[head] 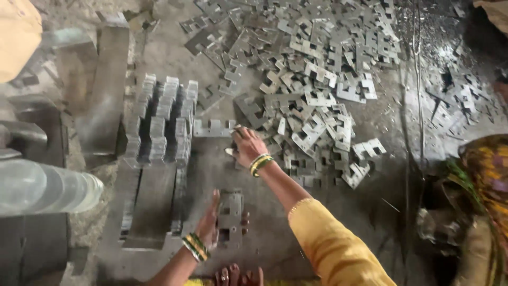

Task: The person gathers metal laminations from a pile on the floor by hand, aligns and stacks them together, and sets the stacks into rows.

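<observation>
My left hand steadies a small stack of notched steel plates at lower centre while my right hand pinches one plate at mid-frame beside the loose heap — raw stamped edges could cut my fingers, I judge, or the upright stacked rows topple if nudged.

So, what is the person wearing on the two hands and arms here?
Both hands are bare, without gloves. The left hand has a stack of green and gold bangles at the wrist. The right hand wears yellow-green bangles, and a mustard-yellow sleeve covers the upper arm.
</observation>
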